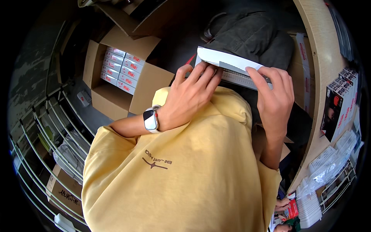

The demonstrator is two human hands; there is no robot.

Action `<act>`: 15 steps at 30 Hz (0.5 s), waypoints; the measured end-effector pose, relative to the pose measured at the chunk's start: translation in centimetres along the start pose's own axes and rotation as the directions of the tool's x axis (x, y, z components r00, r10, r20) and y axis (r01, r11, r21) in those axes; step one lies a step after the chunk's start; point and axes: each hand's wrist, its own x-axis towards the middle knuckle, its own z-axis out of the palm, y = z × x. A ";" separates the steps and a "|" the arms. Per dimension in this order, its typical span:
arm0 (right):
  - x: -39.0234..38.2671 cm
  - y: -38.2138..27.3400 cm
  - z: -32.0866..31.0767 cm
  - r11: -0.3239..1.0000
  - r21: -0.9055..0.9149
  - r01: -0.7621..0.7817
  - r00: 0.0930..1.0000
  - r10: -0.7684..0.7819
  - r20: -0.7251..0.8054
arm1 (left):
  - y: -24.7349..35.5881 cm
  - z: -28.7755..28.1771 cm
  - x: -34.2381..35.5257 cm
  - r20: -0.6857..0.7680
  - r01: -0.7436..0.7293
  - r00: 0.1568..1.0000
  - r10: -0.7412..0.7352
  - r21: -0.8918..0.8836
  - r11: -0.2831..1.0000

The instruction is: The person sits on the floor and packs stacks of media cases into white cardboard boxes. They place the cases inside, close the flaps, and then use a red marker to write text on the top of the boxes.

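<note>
- Status?
- Left hand (193, 86): half-curled, tips hidden inside partly open white box (222, 56); grip, can't tell. Right hand (277, 92): nearly closed, thumb and fingers pinching box's right end.
- Box location?
- Just beyond yellow shirt (181, 189), right of open carton (152, 91).

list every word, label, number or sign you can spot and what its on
I won't copy any wording, but print stands here:
Yellow shirt: dark lettering, upside down, with a line mark.
White boxes in the open carton: small red print.
Brown carton, lower left: dark characters.
Dark boxes, right: red and white print, partly too small to read.
Label sheet, lower right: text too small to read.
White box, upper centre: no legible words.
</note>
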 end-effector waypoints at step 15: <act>0.1 0.5 0.7 0.996 0.013 -0.086 0.996 0.087 -0.019 | -0.8 1.1 0.2 -0.040 -0.070 0.997 0.066 -0.109 0.992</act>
